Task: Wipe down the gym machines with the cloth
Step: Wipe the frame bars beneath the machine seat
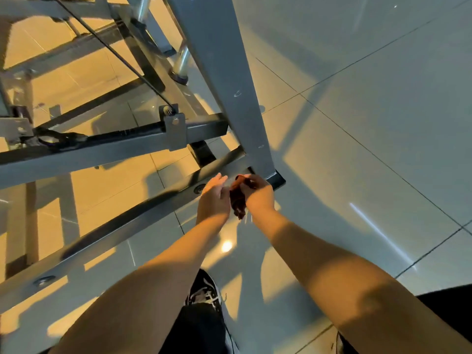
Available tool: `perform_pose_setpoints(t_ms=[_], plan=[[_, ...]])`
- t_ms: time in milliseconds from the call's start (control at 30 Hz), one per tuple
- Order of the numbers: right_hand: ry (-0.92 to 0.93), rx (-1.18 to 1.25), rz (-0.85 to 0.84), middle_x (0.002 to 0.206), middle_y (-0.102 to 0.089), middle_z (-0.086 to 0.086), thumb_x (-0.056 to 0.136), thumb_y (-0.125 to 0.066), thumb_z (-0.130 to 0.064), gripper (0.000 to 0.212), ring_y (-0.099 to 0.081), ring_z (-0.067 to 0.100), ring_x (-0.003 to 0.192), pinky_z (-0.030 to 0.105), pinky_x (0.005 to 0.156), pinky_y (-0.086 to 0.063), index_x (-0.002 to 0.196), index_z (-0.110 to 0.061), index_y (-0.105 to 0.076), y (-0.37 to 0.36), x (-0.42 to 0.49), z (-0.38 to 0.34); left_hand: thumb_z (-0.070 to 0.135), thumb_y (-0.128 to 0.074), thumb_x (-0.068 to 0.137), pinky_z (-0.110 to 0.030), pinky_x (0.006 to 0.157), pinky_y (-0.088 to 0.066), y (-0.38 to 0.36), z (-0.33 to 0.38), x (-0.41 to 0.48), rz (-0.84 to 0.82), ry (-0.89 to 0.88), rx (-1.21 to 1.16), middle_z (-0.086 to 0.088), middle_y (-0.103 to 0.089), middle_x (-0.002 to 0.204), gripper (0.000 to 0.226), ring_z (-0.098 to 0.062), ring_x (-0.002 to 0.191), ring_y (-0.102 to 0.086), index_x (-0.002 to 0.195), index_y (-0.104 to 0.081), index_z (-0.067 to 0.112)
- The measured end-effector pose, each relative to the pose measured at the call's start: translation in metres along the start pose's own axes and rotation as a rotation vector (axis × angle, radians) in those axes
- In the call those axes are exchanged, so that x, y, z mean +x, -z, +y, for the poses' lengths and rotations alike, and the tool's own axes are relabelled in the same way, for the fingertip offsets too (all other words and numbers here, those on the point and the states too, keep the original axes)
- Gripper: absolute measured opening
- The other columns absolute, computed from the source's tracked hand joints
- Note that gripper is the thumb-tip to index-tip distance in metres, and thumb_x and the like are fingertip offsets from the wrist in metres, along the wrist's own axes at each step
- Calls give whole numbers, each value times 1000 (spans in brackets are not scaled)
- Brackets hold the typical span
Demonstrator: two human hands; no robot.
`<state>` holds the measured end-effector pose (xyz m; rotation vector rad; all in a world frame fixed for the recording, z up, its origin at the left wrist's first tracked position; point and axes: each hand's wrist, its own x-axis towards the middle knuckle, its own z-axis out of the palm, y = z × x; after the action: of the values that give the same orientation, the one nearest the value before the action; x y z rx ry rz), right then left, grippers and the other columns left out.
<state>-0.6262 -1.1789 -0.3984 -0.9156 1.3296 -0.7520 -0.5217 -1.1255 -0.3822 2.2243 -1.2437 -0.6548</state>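
A grey steel gym machine frame fills the upper left, with a thick slanted post running down to a black foot on the floor. My right hand grips a small dark reddish cloth just below that foot. The cloth hangs crumpled between both hands. My left hand is beside it with fingers straight, touching the cloth's left side. Both hands hover over the low base rail.
A horizontal grey beam with a bracket and a black cable crosses the left. Chrome guide rods stand behind the post. Glossy tiled floor spreads right. My black shoe is below the hands.
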Motion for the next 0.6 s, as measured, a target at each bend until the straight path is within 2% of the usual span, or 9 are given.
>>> perform_pose_setpoints(t_ms=[67,133,200,267,367,433,533,600], plan=[[-34,-56,18,95,-74,3,97,-58,-4,26,-68,25,87,22,72,-55,86,-24,-70,-12,22,5,21,-35,110,-33,124,-14,-6,-16,11,20,-87,64,-7,-32,163,43,-23,153,-24,151,-45,11],[-26,-184,-1,111,-72,1,99,-55,-12,21,-64,20,96,12,76,-49,105,-24,-71,-19,38,4,19,-37,110,-30,123,-8,-9,-27,21,28,-139,97,-9,-29,164,44,-25,153,-22,152,-43,9],[17,-212,56,115,-72,2,99,-58,-17,24,-65,22,102,26,88,-54,119,-22,-71,-26,46,1,19,-39,110,-24,121,-2,-10,-35,30,37,-168,128,-6,-28,164,44,-22,154,-20,152,-42,10],[14,-79,106,110,-74,5,98,-60,-15,25,-67,24,99,38,89,-57,121,-16,-71,-36,48,0,18,-42,108,-24,122,-2,-11,-41,34,59,-193,125,-5,-31,163,44,-20,153,-22,151,-44,10],[-30,99,36,98,-76,10,99,-59,-13,19,-72,32,92,51,84,-60,109,-13,-75,-53,40,8,15,-45,107,-34,126,-10,-11,-42,32,73,-221,105,-6,-36,161,43,-21,152,-27,150,-46,8],[-54,124,-76,93,-76,12,100,-58,-12,18,-71,31,84,58,81,-59,97,-16,-76,-58,32,17,16,-44,108,-31,126,-10,-9,-41,31,56,-214,82,-4,-35,161,43,-19,152,-26,150,-45,10],[-55,123,-75,86,-74,12,100,-58,-11,25,-67,28,78,56,78,-58,85,-22,-75,-55,37,17,18,-43,108,-22,122,-6,-1,-43,35,25,-215,81,-1,-34,162,44,-17,152,-26,151,-44,11],[-63,115,21,81,-73,12,98,-58,-11,24,-66,30,74,48,68,-59,85,-19,-77,-48,44,9,20,-42,109,-25,124,-7,3,-46,36,-10,-222,86,0,-33,163,45,-17,152,-25,152,-43,13]])
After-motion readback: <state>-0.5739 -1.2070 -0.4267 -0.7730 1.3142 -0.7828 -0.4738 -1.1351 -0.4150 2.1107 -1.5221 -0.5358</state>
